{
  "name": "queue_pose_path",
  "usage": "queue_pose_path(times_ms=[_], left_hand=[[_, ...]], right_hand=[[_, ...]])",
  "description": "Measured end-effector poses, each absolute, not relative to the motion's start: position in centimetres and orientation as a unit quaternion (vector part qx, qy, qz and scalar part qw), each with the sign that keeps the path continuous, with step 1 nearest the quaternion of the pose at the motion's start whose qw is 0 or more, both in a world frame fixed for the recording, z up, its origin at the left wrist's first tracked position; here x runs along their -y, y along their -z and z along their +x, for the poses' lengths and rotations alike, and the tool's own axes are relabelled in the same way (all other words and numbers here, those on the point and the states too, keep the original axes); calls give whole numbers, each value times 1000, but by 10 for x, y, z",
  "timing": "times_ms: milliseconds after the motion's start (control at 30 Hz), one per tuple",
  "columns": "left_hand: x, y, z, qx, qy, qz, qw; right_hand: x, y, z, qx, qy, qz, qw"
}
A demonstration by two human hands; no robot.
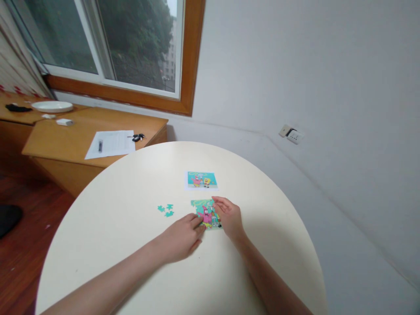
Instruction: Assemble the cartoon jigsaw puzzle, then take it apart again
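A mostly joined jigsaw puzzle [206, 214] with a pink starfish cartoon on teal lies flat on the round cream table [138, 192]. My left hand [185, 234] rests at its lower left, fingertips touching the picture and covering part of that edge. On the opposite side, my right hand [231, 216] curves over the upper right edge with fingers stretched out, hiding that part of the puzzle. Whether a small piece is under the right fingers cannot be seen. Loose teal jigsaw pieces [169, 214] lie a short way left of the puzzle.
Beyond the puzzle lies a printed reference picture [201, 180] with the same cartoon. Left of the round table stands a wooden desk [78, 127] holding a paper sheet [114, 143], keys [138, 138] and a white plate [52, 106]. A wall with a socket [294, 137] rises at right.
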State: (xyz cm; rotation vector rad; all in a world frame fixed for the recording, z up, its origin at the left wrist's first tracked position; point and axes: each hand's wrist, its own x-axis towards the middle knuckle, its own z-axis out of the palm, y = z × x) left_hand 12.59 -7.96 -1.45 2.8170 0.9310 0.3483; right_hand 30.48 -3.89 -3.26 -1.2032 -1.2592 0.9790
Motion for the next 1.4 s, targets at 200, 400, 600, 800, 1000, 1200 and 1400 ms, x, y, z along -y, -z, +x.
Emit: queue_pose_path(times_ms=[200,400,600,800,1000,1200,1400], left_hand=[[89,0,131,-283,-89,952,81],[88,-2,129,-280,-106,948,112],[75,4,124,-325,-175,917,153],[65,3,119,-451,-311,790,277],[58,20,126,-408,-395,670,478],[57,28,132,-386,-422,617,541],[56,22,130,-404,-409,598,559]], right_hand=[[41,25,304,568,-367,-518,524],[45,21,301,543,-418,-505,525],[47,23,302,563,-423,-498,506],[50,26,295,579,-463,-444,503],[60,22,286,563,-565,-391,458],[63,22,282,561,-572,-379,463],[61,23,281,543,-558,-385,496]])
